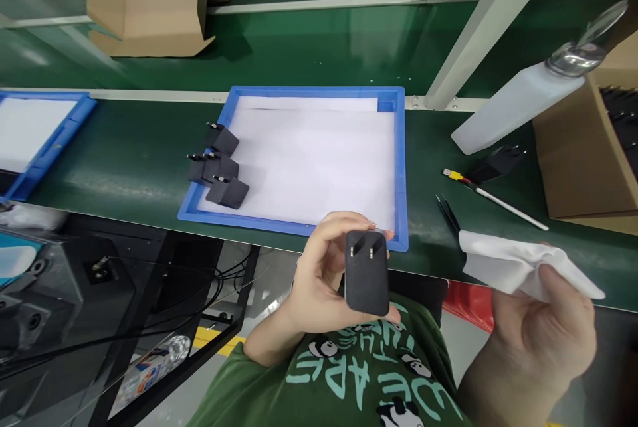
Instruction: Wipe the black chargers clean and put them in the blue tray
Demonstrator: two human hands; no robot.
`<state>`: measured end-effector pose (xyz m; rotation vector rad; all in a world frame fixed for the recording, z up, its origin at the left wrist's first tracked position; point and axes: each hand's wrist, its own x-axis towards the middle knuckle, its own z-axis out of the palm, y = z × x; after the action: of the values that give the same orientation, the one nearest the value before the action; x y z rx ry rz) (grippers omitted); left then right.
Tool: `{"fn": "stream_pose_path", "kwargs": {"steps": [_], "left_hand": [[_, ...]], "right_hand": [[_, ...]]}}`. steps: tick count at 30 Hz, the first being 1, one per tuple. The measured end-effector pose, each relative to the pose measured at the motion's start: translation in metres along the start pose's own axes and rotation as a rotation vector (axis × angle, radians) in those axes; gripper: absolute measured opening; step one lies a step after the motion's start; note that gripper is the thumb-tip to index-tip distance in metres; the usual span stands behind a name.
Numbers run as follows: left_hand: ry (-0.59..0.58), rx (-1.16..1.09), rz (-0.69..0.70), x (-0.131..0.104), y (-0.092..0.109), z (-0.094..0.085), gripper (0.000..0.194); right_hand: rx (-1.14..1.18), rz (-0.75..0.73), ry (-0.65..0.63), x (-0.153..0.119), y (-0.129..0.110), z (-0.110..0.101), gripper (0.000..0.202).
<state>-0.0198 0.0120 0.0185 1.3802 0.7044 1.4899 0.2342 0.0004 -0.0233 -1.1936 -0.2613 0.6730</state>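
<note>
A black two-prong power adapter (367,281) is gripped in my left hand (319,274), its metal prongs facing up toward me, just in front of the blue tray's near edge. Pinched between thumb and fingers of my right hand (545,327) is a white cloth (523,257), partly over the bench edge. Several more black adapters (228,192) are grouped at the left side of the blue tray (401,168), which is lined with white paper (314,155). Black tweezers (449,216) lie beside the cloth, their rear end covered by it.
On the right stand a white pump bottle (518,108) and an open cardboard box (578,155). Near them lie another black adapter (498,163) and a white stick with a yellow connector (508,206). Another blue tray (60,148) is at left; a metal post (478,28) rises behind.
</note>
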Motion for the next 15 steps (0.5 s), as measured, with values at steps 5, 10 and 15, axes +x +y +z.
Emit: {"fn": "stream_pose_path", "kwargs": {"steps": [5,10,15], "left_hand": [[0.011,0.042,0.011,0.0009,-0.0012,-0.0016,0.073],[0.030,0.012,-0.029,0.0002,-0.0009,-0.0018,0.073],[0.051,0.035,-0.030,-0.0007,-0.0032,-0.0027,0.074]], "right_hand": [[0.002,-0.006,0.008,0.0016,0.0056,-0.0052,0.028],[0.002,-0.006,0.020,0.0029,0.0068,-0.0049,0.030],[-0.016,-0.005,0.027,0.0018,0.0045,-0.0004,0.026]]}}
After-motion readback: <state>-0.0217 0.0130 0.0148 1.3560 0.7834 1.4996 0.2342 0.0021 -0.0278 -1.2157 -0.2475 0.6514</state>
